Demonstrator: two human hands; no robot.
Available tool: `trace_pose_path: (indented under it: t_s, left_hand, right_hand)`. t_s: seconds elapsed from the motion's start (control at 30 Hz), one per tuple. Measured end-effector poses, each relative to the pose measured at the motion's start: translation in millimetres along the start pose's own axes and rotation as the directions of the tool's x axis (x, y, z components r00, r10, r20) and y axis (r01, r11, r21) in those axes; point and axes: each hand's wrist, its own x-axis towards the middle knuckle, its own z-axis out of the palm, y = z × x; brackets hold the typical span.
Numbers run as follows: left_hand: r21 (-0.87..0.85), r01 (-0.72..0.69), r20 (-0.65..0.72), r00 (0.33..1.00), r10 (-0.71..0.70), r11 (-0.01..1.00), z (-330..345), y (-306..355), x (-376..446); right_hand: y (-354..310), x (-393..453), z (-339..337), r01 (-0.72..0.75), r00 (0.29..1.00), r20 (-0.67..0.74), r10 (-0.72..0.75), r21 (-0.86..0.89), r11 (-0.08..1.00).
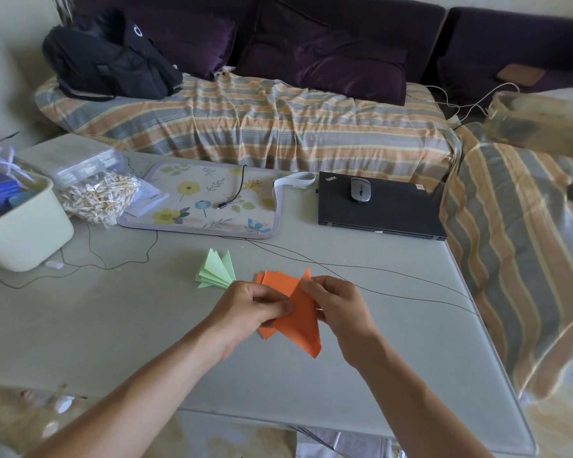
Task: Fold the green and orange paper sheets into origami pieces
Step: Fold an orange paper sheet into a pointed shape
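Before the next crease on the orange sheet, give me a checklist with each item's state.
1. Left hand has a grip on the orange sheet: ok.
2. Right hand pinches its upper edge: ok.
3. Sheet lifted off the table: ok.
4. Remaining orange sheets stacked beneath: ok.
5. Folded green pieces lie apart from the hands: ok.
6. Edges aligned for the crease: cannot tell.
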Motion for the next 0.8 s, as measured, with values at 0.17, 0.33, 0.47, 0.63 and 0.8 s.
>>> trace_pose_path:
  t_s: [0.17,0.33,0.47,0.63,0.8]
  left_hand:
    - [0.047,0.011,0.028,1.000,-0.013,0.999,0.3,-0.9,0.0]
    - [0.043,0.023,0.029,0.999,-0.024,0.999,0.6,-1.0,1.1]
    - [0.004,0.016,-0.027,1.000,-0.015,1.000,-0.9,-1.3,2.0]
    - [-0.003,0.034,-0.031,0.999,-0.034,0.999,-3.4,-1.1,3.3]
    - [-0.011,0.042,-0.051,0.998,-0.043,0.999,-1.4,-1.0,3.5]
  right_hand:
    - [-0.6,1.3,-3.8,0.038,0.999,-0.028,-0.036,0.070,0.997]
    - [-1.3,1.5,-3.8,0.050,0.998,-0.026,-0.048,0.091,0.995]
    - [-1.3,-0.3,-5.1,-0.021,0.999,0.043,0.016,0.114,0.993]
    - [0.2,0.1,-3.7,0.005,1.000,0.015,-0.006,0.058,0.998]
    - [0.8,0.1,-1.5,0.022,1.000,-0.012,-0.021,0.038,0.999]
